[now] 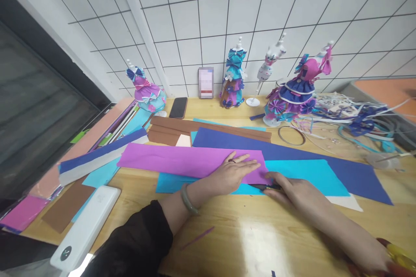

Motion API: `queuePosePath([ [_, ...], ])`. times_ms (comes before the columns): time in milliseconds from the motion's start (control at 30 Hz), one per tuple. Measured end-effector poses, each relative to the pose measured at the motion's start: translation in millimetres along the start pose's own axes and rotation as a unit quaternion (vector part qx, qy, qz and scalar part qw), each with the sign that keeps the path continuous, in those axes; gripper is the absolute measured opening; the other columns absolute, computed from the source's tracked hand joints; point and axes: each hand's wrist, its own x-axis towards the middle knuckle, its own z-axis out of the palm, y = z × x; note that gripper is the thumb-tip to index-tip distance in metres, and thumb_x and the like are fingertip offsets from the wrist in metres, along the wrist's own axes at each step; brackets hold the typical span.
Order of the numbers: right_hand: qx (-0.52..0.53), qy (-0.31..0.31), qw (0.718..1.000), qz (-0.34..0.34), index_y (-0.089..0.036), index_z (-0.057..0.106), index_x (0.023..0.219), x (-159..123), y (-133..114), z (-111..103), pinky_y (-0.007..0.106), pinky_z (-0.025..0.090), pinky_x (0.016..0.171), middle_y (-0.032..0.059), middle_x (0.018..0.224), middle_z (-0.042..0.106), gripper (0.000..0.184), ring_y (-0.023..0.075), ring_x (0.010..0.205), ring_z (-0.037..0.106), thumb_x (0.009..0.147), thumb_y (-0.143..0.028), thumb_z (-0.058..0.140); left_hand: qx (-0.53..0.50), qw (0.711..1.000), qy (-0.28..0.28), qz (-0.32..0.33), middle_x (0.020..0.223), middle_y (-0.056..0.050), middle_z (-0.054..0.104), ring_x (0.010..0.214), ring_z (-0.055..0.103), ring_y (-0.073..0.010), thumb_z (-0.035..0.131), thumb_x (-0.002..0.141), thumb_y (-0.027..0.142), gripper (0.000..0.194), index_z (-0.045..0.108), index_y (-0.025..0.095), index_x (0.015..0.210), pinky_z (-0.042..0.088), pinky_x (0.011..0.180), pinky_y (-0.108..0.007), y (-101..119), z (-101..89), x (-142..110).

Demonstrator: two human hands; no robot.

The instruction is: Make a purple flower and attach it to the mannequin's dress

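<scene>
A long purple crepe paper strip (175,158) lies across the middle of the table. My left hand (229,173) rests flat on its right part, fingers stretched out and holding nothing. At the strip's lower right corner, my right hand (289,190) is closed around slim, dark-bladed scissors (258,186), mostly hidden by the fingers. The blades point left along the purple paper's near edge. Under the purple strip lies a cyan paper sheet (302,173), with dark blue paper (354,175) behind it. A thin purple offcut (198,238) lies nearer to me.
Small dress forms in paper dresses, such as the teal one (235,73), stand along the tiled wall. A black phone (178,107), brown paper (208,130) and a white power bank (87,225) lie about. Tangled ribbons (360,121) are at the right, stacked papers (84,147) at the left.
</scene>
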Motion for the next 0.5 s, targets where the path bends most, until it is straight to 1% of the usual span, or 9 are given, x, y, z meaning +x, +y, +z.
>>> queuePosePath([
  [167,-0.002,-0.017,1.000,0.006,-0.020,0.047,0.113,-0.1,-1.0,-2.8,0.030,0.048,0.053,0.0055,0.085,0.071,0.039,0.0218,0.068,0.067,0.087,-0.047,0.038,-0.006,1.000,0.006,0.003,0.141,0.000,0.032,0.133,0.017,-0.0132,0.027,0.083,0.009,0.053,0.026,0.021,0.134,0.009,0.109,-0.039,0.1,-0.4,-0.6],
  [300,-0.019,-0.024,0.999,0.010,-0.019,0.047,0.113,1.7,-2.7,-2.4,0.030,0.048,0.053,0.0067,0.083,0.070,0.041,0.0226,0.068,0.067,0.086,-0.049,0.038,-0.010,1.000,0.010,0.002,0.140,0.000,0.033,0.133,0.018,-0.0131,0.026,0.084,0.009,0.052,0.026,0.022,0.134,0.009,0.109,-0.039,-0.6,1.9,0.0],
  [500,0.004,0.012,1.000,-0.001,-0.020,0.051,0.108,5.9,-6.1,0.5,0.028,0.044,0.052,0.0056,0.076,0.070,0.038,0.0214,0.064,0.066,0.084,-0.048,0.041,-0.014,1.000,0.011,0.000,0.140,0.000,0.033,0.133,0.018,-0.0132,0.026,0.086,0.010,0.049,0.028,0.022,0.134,0.007,0.109,-0.038,-1.3,3.4,0.9],
])
